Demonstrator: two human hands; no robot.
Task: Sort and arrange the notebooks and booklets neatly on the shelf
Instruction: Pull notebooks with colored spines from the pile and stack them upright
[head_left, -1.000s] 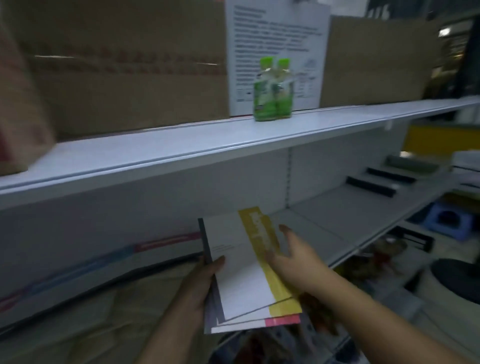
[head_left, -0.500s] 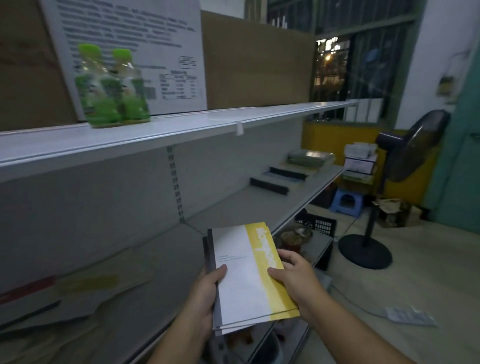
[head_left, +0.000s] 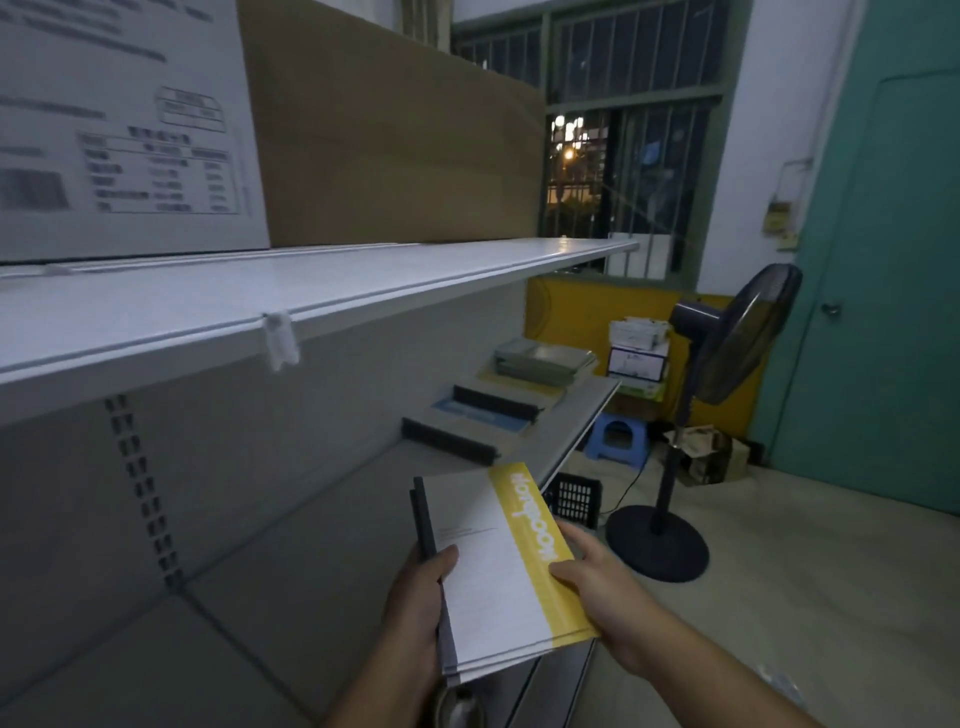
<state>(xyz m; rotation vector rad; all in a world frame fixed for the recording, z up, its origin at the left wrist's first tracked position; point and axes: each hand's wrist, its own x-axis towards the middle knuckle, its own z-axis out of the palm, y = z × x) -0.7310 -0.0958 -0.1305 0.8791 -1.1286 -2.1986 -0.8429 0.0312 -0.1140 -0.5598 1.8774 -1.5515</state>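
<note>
Gripping the stack of notebooks (head_left: 498, 571) from both sides, the person holds it in the air at the front edge of the shelf (head_left: 311, 545), not resting on the board. A second ago the booklets were fanned at their near end, with a pink edge sticking out. Now the covers sit almost flush and only thin grey slivers show under the top one. The squaring-up looks done, so what is left is choosing a spot and setting the stack down.

The left hand (head_left: 421, 608) clasps the dark spine side, thumb laid across the white cover and fingers hidden beneath. The right hand (head_left: 608, 597) clamps the yellow band the same way, thumb on top and fingers curled under. Both forearms reach forward at about the same height, which keeps the stack nearly level.

The view has also swung right along the shelving. The green bottles on the upper shelf (head_left: 363, 280) have dropped out of sight. The dark-spined booklets (head_left: 447, 441), the blue pile (head_left: 488, 410) and the grey-green pile (head_left: 545, 358) at the shelf's far end are now closer. The stack seems headed for the bare stretch of board before those piles. Beyond the shelf end stand a black crate (head_left: 576, 499), a blue stool (head_left: 618, 436) and a pedestal fan (head_left: 727, 338).
</note>
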